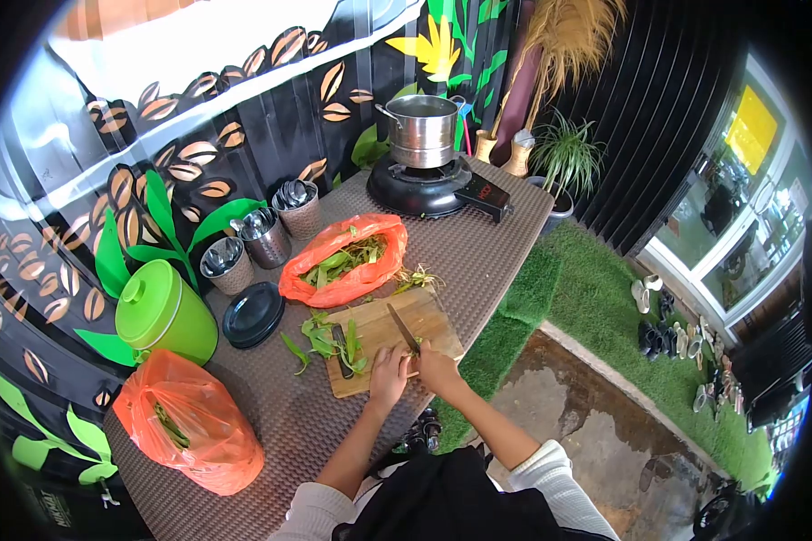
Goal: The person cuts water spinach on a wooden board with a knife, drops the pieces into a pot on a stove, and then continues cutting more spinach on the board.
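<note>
My right hand [438,368] is closed around the handle of a knife [402,325], whose blade points away from me over the wooden cutting board [438,320]. Beside it my left hand [389,375] presses down on the board with curled fingers. Whatever lies under those fingers is too small and hidden to make out. Cut green leaves [319,334] lie on the board's left part and spill onto the table. Just beyond the board, an open orange plastic bag [345,287] holds more leafy greens [345,261]. Pale stringy roots or stems [419,278] lie at the bag's right side.
A steel pot [422,135] stands on a black portable stove [415,191] at the table's far end. Along the wall are cutlery cups [266,242], dark plates [253,316] and a lidded green bucket [167,316]. Another orange bag [189,424] stands near left on the woven-textured table [289,433].
</note>
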Tool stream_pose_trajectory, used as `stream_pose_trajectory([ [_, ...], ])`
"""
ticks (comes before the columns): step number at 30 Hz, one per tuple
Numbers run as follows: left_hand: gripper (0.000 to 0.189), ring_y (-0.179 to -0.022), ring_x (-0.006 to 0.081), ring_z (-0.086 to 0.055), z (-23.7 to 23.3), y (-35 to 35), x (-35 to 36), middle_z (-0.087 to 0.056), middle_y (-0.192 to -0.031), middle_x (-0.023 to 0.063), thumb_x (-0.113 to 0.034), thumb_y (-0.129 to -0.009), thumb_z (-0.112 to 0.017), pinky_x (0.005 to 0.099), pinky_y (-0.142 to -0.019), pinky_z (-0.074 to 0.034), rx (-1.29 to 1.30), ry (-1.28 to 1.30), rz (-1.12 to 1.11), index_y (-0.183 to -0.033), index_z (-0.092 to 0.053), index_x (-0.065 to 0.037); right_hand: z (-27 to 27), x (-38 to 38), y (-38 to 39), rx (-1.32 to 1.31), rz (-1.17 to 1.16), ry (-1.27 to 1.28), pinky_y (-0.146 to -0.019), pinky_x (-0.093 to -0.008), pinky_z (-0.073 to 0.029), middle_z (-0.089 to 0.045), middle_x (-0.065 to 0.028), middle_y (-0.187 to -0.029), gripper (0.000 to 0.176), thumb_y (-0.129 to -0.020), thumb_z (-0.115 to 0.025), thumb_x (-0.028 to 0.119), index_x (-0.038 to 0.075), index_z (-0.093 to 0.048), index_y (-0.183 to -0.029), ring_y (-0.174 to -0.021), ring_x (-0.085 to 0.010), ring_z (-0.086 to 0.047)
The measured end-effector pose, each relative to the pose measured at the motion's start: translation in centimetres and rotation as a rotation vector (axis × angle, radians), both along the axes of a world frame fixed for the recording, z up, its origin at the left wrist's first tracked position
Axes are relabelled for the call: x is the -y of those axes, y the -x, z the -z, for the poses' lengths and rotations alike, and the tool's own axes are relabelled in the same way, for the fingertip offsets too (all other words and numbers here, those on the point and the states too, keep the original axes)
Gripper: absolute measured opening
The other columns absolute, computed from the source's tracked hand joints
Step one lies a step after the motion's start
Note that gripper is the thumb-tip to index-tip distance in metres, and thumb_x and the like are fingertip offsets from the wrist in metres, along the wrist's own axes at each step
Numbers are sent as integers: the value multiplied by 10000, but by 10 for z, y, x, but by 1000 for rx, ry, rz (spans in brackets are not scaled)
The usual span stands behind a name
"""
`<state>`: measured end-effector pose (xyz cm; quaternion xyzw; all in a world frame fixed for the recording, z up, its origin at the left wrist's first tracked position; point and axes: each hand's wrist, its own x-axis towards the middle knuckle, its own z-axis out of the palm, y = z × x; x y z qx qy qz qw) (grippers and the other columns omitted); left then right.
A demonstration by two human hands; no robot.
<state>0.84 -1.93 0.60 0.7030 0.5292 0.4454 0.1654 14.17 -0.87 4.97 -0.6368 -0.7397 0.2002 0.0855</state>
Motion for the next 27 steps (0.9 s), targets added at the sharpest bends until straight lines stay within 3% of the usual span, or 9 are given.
stream_pose_trajectory([
  [4, 222, -883, 297, -554, 1, 0, 0, -644, -898, 107, -98, -843, -588, 395, -807, -448, -51, -22, 11, -1063, -568, -70, 3, 27, 9, 41, 29, -57, -647, -482, -540, -652, -246, -807, 215, -861, -503, 114, -9, -415, -1014, -760, -420, -657],
  [6, 240, -881, 295, -555, 2, -1, 0, -649, -899, 102, -92, -835, -595, 393, -807, -448, -53, -29, 17, -1073, -570, -73, 15, 31, 20, 16, 163, -69, -666, -489, -534, -652, -247, -818, 203, -864, -496, 114, -11, -418, -1004, -767, -430, -653],
  [9, 238, -865, 288, -555, 5, 0, 2, -659, -868, 86, -86, -808, -626, 388, -806, -447, -31, -75, -18, -1043, -588, -75, 15, 14, 19, -10, 121, -23, -666, -494, -527, -648, -253, -804, 226, -877, -492, 142, -17, -415, -1018, -774, -431, -651],
  [11, 189, -868, 283, -553, 10, -2, -1, -657, -875, 89, -78, -778, -658, 393, -801, -440, 108, 74, -68, -961, -614, -61, 13, 5, 12, -28, 102, -22, -661, -496, -527, -647, -257, -800, 237, -880, -492, 151, -18, -413, -1026, -775, -430, -651],
  [13, 170, -872, 289, -548, 11, 1, -6, -652, -878, 98, -76, -764, -672, 395, -799, -436, 130, 73, -53, -924, -621, -53, 8, -1, 5, 17, 13, 5, -639, -451, -552, -665, -225, -792, 203, -900, -491, 172, 8, -423, -998, -756, -386, -676],
  [17, 156, -883, 307, -534, 5, 5, -8, -633, -868, 122, -79, -715, -717, 397, -792, -427, 181, 112, -99, -841, -636, -35, 8, 20, 6, 8, 17, 0, -637, -461, -548, -661, -233, -779, 212, -904, -480, 171, 0, -415, -1012, -754, -401, -670],
  [19, 152, -860, 289, -536, 10, 8, -13, -619, -822, 107, -80, -700, -734, 377, -770, -433, 164, 74, -116, -818, -650, -35, 16, 27, 13, -16, 135, 30, -657, -519, -516, -643, -276, -798, 258, -909, -455, 182, -28, -402, -1049, -771, -436, -647],
  [27, 129, -869, 284, -545, 13, 7, -6, -629, -819, 101, -125, -704, -751, 361, -780, -445, 121, 19, -99, -775, -702, -29, 9, 7, 5, -35, 19, 16, -655, -475, -543, -660, -241, -794, 200, -894, -467, 142, 3, -413, -1027, -776, -402, -668],
])
